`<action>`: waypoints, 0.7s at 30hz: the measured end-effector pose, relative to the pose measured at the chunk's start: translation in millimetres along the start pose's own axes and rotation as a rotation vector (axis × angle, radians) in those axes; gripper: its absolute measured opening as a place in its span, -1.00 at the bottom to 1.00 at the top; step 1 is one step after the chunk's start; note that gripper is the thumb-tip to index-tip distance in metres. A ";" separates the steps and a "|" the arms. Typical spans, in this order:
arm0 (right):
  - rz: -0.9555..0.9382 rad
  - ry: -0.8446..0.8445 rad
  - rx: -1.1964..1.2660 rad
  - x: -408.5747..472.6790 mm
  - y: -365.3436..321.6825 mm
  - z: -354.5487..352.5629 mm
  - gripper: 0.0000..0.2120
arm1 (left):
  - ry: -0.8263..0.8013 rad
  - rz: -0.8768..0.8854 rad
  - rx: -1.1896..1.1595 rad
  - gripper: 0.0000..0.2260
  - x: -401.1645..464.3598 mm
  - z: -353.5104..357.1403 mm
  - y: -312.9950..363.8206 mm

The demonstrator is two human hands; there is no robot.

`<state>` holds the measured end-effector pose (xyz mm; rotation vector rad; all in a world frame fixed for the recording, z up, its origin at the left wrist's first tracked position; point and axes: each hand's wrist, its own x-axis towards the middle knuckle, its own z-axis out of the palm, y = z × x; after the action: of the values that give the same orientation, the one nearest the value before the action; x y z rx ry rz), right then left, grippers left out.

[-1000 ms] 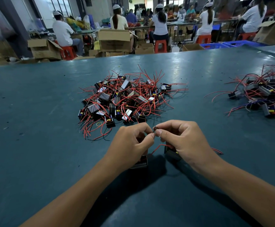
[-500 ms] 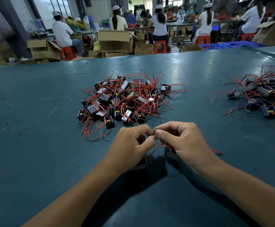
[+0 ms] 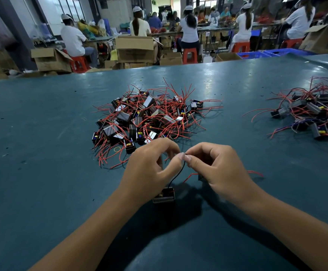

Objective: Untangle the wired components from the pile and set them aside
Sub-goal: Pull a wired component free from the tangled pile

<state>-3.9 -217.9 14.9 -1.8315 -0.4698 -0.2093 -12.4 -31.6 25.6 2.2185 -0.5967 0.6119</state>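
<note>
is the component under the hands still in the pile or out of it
Out: the component hangs by its black wire, apart from the pile.

Table: wide teal work surface (image 3: 42, 118), faintly glossy.
Behind it: open cardboard boxes (image 3: 134, 48) and red stools (image 3: 189, 55) on the floor.
Further back: seated workers (image 3: 73, 41) in white caps at long benches.
Far left: windows (image 3: 61, 8).

Red-wired pile (image 3: 149, 116), teal table (image 3: 42, 153)
</note>
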 end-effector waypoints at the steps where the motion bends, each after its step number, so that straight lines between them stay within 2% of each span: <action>1: -0.037 -0.013 -0.050 -0.7 -1.6 -0.8 -0.93 | -0.006 0.041 0.041 -0.85 1.3 -1.3 0.5; 6: -0.157 -0.029 -0.218 -2.1 -8.8 -2.4 -0.88 | -0.063 0.091 0.106 -0.81 3.9 -5.9 1.1; 9: -0.214 -0.041 -0.282 -1.7 -11.4 -3.8 -0.92 | -0.155 -0.013 -0.024 -0.84 4.4 -9.6 2.6; 12: -0.280 -0.060 -0.365 -2.2 -12.9 -5.1 -0.95 | -0.228 -0.252 -0.253 -0.79 7.2 -9.8 7.0; 16: -0.388 -0.118 -0.514 -5.0 -13.7 -1.6 -0.93 | -0.326 -0.778 -0.648 -0.66 7.9 -7.3 11.8; 17: -0.397 -0.124 -0.522 -4.9 -13.6 -1.5 -0.92 | -0.342 -0.830 -0.704 -0.66 8.2 -8.4 11.6; 19: -0.395 -0.123 -0.499 -3.3 -13.3 -3.4 -0.93 | -0.298 -0.713 -0.617 -0.71 8.1 -12.9 6.6; 21: -0.374 -0.108 -0.456 -1.5 -12.0 -5.9 -0.96 | -0.203 -0.385 -0.367 -0.82 9.2 -20.5 -0.5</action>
<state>-9.7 -220.9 26.6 -2.1918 -0.8993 -0.5076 -9.9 -17.9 43.2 1.9796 -0.3327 0.0706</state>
